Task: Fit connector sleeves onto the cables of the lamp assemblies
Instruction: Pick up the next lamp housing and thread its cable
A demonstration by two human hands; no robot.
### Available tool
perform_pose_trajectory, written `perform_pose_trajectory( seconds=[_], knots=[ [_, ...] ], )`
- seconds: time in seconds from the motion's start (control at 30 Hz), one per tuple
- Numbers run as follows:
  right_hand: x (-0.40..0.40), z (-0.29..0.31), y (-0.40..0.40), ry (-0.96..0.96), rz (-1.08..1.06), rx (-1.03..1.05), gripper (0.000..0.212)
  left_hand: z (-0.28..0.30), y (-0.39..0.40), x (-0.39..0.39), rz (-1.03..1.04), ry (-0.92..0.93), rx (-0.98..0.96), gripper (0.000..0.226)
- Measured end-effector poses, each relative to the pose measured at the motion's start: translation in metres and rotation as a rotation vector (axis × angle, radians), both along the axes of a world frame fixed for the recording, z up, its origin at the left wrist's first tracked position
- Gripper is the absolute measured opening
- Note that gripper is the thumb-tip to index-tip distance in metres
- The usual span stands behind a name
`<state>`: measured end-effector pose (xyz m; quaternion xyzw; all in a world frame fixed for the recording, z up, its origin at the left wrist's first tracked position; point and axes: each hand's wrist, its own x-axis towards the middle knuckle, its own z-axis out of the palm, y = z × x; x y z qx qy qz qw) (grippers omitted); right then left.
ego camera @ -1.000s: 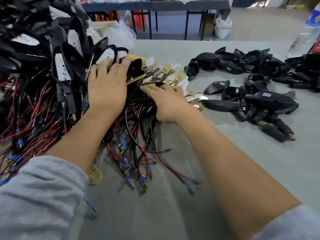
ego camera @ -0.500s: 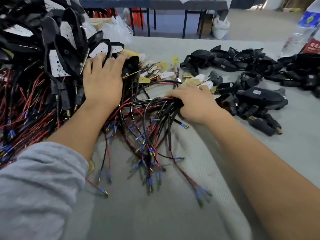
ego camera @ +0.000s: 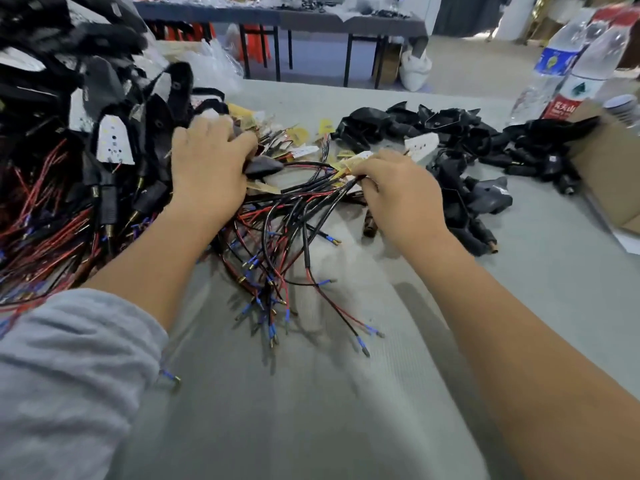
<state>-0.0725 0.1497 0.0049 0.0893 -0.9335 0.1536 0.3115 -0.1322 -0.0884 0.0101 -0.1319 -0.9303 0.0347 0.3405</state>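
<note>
A tangle of red and black cables with blue-tipped ends lies on the grey table, between my two hands. My right hand grips a bunch of these cables near their small LED boards. My left hand rests curled on a black lamp housing at the edge of the big pile of lamp assemblies on the left. Black housings and sleeves are heaped to the right of my right hand.
Two plastic water bottles stand at the far right, beside an open cardboard box. A loose blue-tipped terminal lies near my left sleeve. Another table and white sacks stand in the background.
My right hand has pulled a bunch of cables to the right, away from the pile, and spread them over the table. My left hand stays at the pile's edge, now curled on a housing.
</note>
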Motion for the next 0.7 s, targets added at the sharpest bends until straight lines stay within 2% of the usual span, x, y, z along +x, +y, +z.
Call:
perform_pose_trajectory(
  seconds=[0.07,0.23,0.4,0.5,0.6,0.7],
  knots=[
    [0.006,0.009,0.0,0.02,0.041,-0.074,0.028,0.001,0.002,0.002,-0.041,-0.068,0.046,0.016],
    [0.022,0.02,0.004,0.074,0.122,-0.149,0.031,0.004,0.006,0.008,-0.13,-0.255,0.2,0.013],
    [0.04,0.012,0.013,0.034,0.053,-0.191,0.028,0.014,0.022,0.024,-0.041,-0.344,0.226,0.027],
    [0.051,0.006,0.019,0.005,-0.021,-0.232,0.029,0.02,0.054,0.042,-0.213,-0.393,0.353,0.028],
    [0.06,0.003,0.028,0.045,-0.131,-0.317,0.029,0.021,0.098,0.062,-0.438,-0.711,0.534,0.03],
    [0.066,-0.002,0.043,0.087,-0.249,-0.454,0.031,0.007,0.132,0.079,-0.532,-0.995,0.65,0.025]
  ],
)
